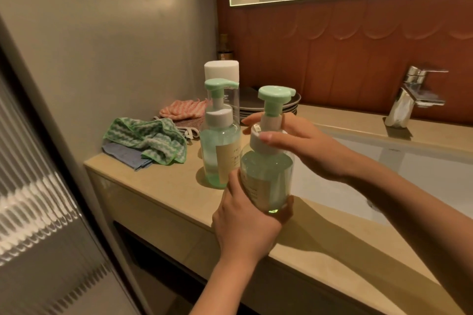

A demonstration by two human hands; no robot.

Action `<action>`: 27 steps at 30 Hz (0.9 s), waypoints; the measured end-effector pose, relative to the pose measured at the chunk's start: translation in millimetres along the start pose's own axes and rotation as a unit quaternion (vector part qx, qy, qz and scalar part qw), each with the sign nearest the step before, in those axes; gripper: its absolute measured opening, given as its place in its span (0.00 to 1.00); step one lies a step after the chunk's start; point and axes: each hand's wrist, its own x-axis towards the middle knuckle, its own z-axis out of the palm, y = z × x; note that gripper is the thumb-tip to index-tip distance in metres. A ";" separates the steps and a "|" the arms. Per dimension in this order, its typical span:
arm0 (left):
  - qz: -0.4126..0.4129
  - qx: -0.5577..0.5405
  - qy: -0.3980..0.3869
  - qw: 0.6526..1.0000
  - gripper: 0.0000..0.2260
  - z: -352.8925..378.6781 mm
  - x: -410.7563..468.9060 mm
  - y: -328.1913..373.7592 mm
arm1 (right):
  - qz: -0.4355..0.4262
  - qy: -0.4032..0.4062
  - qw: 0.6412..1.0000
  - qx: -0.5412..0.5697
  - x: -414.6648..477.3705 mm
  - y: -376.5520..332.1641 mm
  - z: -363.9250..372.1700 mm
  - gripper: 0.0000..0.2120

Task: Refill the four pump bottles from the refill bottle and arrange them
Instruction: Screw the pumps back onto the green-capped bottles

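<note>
Over the counter [158, 194], left hand [245, 227] clasps and hides pump bottle [268, 174] base; right hand [302, 146] grips collar [257, 148].

Your beige counter [158, 194] has a white sink [384, 161] set in it on the R. One pump bottle [220, 140] stands near the L end, w/ a tall clear bottle [222, 71] just behind it. Dark plates [271, 107] are stacked beside that. A green cloth [146, 135], blue cloth [122, 153] & pink cloth [179, 108] lie far L. The tap [412, 92] sits at the back.
</note>
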 end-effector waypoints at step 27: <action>-0.016 0.025 -0.026 0.999 0.51 -2.6 -0.2 1.9 | -0.025 0.026 0.999 0.021 25.2 6.9 8.0 0.05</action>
